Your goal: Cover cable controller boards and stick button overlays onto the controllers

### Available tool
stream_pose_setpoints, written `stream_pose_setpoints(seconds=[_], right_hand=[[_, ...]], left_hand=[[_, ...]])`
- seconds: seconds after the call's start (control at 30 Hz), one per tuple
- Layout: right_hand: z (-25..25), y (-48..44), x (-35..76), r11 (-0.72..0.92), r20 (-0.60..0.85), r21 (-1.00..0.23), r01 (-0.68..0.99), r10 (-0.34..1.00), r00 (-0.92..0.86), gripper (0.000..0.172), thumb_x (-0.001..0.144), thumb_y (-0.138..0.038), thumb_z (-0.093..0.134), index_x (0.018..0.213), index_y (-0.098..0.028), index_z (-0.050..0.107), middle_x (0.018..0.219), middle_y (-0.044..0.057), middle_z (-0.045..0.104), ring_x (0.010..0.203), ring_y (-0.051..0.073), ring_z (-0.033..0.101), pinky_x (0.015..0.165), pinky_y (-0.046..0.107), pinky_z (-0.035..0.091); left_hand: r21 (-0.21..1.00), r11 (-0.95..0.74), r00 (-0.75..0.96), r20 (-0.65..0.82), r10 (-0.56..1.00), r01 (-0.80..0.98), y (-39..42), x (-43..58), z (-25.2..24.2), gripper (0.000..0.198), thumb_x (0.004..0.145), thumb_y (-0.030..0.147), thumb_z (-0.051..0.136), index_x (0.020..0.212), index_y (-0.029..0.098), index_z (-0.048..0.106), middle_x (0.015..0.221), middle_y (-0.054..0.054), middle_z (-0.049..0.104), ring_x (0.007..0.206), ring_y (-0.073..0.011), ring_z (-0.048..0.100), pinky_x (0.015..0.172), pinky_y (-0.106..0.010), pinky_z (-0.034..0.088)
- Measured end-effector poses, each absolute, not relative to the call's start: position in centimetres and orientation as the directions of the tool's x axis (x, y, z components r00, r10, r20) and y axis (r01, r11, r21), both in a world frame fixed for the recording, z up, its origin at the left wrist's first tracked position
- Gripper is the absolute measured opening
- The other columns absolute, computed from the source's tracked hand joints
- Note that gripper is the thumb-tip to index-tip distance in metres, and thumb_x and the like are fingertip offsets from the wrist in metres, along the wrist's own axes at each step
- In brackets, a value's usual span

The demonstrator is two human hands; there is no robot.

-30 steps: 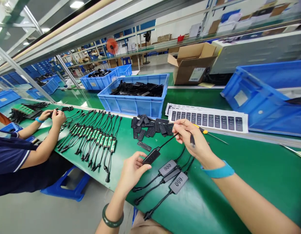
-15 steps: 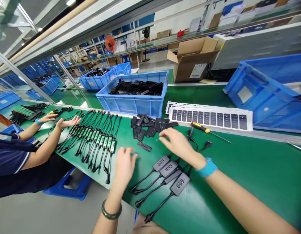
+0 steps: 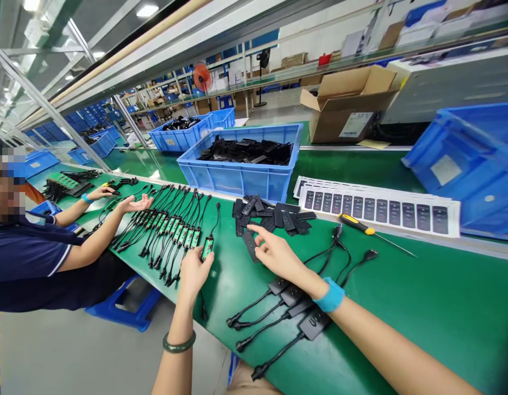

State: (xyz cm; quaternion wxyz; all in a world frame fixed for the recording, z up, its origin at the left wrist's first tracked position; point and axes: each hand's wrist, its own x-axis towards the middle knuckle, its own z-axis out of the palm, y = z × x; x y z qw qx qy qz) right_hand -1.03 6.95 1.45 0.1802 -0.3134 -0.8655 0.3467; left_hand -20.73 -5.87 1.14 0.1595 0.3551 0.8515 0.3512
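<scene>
My left hand (image 3: 194, 272) is shut on a small green circuit board (image 3: 207, 248) with a black cable trailing from it, at the end of a long row of similar cabled boards (image 3: 163, 233). My right hand (image 3: 276, 256) is open, with its index finger reaching over a loose black plastic cover (image 3: 250, 245) at the edge of a pile of covers (image 3: 268, 216). Below that hand lie several black cased units with cables (image 3: 297, 307). A yellow-and-black screwdriver (image 3: 355, 223) rests farther right, beyond my right hand.
Printed sheets (image 3: 377, 208) lie along the far edge of the green bench (image 3: 402, 285). A blue crate (image 3: 241, 178) of black parts stands behind them. A co-worker's hands (image 3: 134, 204) work at the left, near more boards. Blue bins and a cardboard box stand beyond.
My left hand has picked up a green board from the row's end. My right hand has moved toward the black covers. The view has shifted slightly.
</scene>
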Motion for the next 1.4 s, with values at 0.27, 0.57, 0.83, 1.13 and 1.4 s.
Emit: stream_pose_setpoints(seconds=[0.27,0.57,0.83,1.13,1.4], right_hand=[[3.3,5.1,-0.6,0.044,0.086,-0.996,-0.082,0.783,-0.616,0.027,0.086,-0.038,0.055,0.107,-0.021,0.054,0.067,-0.005,0.050,0.061,0.013,0.057,0.047,0.021,0.046],[4.3,3.5,-0.6,0.023,0.123,-0.989,-0.149,0.696,-0.707,0.033,0.085,-0.042,0.061,0.108,-0.020,0.053,0.068,-0.003,0.054,0.063,0.015,0.061,0.050,0.023,0.051],[3.8,2.7,-1.5,0.066,0.127,-0.991,-0.114,0.704,-0.699,0.031,0.083,-0.040,0.062,0.107,-0.021,0.055,0.085,-0.001,0.051,0.062,0.012,0.064,0.052,0.025,0.055],[3.5,3.8,-2.6,-0.017,0.076,-0.994,-0.108,0.599,-0.797,0.042,0.089,-0.060,0.050,0.100,-0.019,0.057,0.079,0.000,0.053,0.061,0.012,0.051,0.050,0.024,0.044],[4.0,3.5,-3.2,0.071,0.239,-0.966,-0.249,0.612,-0.753,0.045,0.088,-0.062,0.054,0.098,-0.019,0.061,0.083,0.002,0.058,0.064,0.012,0.046,0.056,0.025,0.039]], left_hand=[[0.979,0.205,-0.413,-0.180,0.893,0.018,-7.3,-15.9,3.6,0.055,0.076,0.046,0.063,0.121,0.016,0.051,0.103,-0.010,0.068,0.064,-0.0117,0.060,0.055,-0.024,0.048],[0.945,0.085,-0.216,-0.159,0.963,-0.317,-7.9,-13.4,4.6,0.042,0.071,0.024,0.081,0.110,0.014,0.068,0.106,-0.010,0.069,0.090,-0.0216,0.070,0.078,-0.030,0.056],[0.955,0.080,-0.255,-0.156,0.954,-0.287,-8.2,-13.1,4.6,0.052,0.070,0.026,0.084,0.118,0.015,0.066,0.106,-0.008,0.069,0.089,-0.0186,0.069,0.083,-0.031,0.056],[0.988,0.042,-0.271,0.001,0.963,0.151,-9.1,-13.4,4.0,0.036,0.096,0.040,0.051,0.120,0.015,0.057,0.103,-0.011,0.070,0.090,-0.0202,0.070,0.083,-0.034,0.058],[0.903,0.086,-0.293,0.046,0.955,0.421,-9.8,-14.0,5.2,0.027,0.098,0.034,0.044,0.115,0.019,0.057,0.087,-0.004,0.069,0.070,-0.0150,0.068,0.070,-0.027,0.057]])
